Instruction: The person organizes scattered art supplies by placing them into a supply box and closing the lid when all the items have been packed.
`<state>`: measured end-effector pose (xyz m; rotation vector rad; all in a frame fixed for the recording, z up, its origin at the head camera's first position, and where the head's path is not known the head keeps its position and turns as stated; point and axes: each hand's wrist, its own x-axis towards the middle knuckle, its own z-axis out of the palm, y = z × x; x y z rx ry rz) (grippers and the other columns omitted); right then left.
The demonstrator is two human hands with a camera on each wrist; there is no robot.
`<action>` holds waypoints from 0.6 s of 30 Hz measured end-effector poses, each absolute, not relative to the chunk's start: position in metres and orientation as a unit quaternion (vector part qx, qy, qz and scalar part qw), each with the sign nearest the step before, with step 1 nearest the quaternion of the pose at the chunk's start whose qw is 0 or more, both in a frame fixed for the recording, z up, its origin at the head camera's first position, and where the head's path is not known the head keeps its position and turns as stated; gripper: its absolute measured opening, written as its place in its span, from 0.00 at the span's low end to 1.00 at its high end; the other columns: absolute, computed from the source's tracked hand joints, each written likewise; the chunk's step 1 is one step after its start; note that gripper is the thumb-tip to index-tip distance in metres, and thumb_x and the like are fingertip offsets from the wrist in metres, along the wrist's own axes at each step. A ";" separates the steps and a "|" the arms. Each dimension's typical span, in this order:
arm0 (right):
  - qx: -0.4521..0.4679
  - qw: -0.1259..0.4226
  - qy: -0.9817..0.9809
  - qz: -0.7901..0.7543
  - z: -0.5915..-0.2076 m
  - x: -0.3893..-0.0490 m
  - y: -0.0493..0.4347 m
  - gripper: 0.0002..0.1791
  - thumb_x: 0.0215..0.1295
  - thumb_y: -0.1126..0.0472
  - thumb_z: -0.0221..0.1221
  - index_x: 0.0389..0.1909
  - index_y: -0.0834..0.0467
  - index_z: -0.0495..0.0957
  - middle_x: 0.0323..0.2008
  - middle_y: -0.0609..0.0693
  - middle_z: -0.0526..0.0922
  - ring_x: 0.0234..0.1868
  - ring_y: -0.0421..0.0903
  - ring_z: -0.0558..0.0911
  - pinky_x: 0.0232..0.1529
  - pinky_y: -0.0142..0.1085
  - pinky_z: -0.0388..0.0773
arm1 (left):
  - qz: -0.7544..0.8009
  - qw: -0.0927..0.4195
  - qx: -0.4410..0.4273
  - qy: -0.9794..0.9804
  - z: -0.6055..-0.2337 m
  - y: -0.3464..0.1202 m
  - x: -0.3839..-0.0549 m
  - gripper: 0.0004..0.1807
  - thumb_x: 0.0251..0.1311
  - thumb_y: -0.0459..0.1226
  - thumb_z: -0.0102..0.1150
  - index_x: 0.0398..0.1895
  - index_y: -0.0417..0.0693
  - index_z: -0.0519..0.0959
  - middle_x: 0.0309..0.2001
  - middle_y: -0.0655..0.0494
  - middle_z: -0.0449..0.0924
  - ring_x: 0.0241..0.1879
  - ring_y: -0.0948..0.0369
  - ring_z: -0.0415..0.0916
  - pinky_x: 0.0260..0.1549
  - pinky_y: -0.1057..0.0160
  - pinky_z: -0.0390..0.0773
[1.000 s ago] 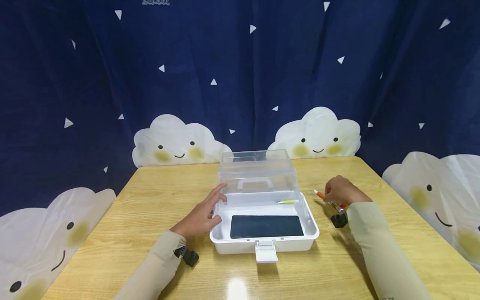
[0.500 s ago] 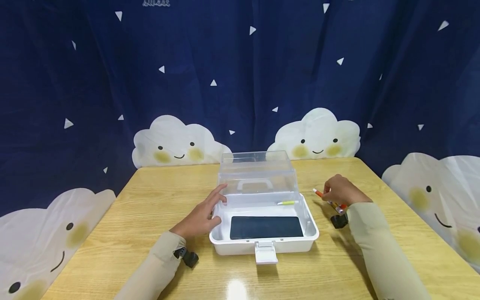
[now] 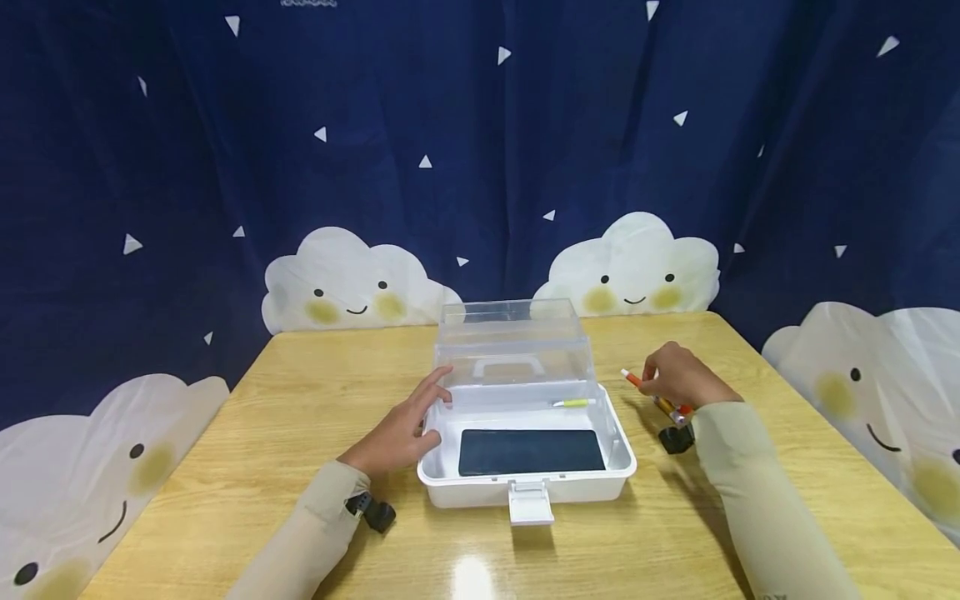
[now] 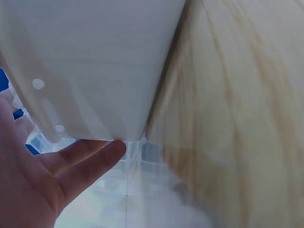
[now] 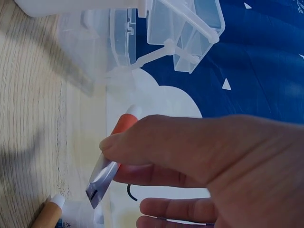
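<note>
My right hand (image 3: 678, 375) pinches an orange-and-white paint tube (image 5: 100, 179) between thumb and fingers, right of a white plastic case (image 3: 472, 496). Its white cap points up and its flat crimped end down in the right wrist view. Beneath the hand, an ochre paint tube (image 5: 49, 212) with a white cap lies on the table. My left hand (image 3: 401, 433) rests at the case's left side, fingers extended; in the left wrist view, fingertips (image 4: 118, 148) meet the case's far end. Inside the case are a yellow-green tube (image 3: 576, 403) and a dark flat rectangle (image 3: 531, 452).
The case's clear lid (image 3: 517, 346) stands raised at the back, and its front latch (image 3: 530, 504) hangs down. Something red (image 3: 686, 410) lies by the right wrist. The wooden table (image 3: 330, 383) ends at a dark blue curtain (image 3: 375, 100) with clouds.
My right hand has risen slightly, lifting the orange-and-white paint tube away from the ochre one. The left hand and the case stay put; the head view shifts a little.
</note>
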<state>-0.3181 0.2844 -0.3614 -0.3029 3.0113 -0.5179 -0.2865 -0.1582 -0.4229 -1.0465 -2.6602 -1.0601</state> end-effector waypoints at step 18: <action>-0.127 -0.053 0.977 -0.160 -0.346 -0.306 0.271 0.05 0.55 0.60 0.64 0.26 0.59 0.82 0.50 0.68 0.73 0.49 0.62 0.70 0.49 0.56 0.69 | -0.350 0.049 -0.346 -0.869 -0.423 -0.157 -0.287 0.24 0.51 0.30 0.53 0.52 0.57 0.65 0.76 0.68 0.42 0.21 0.66 0.62 0.26 0.64 0.73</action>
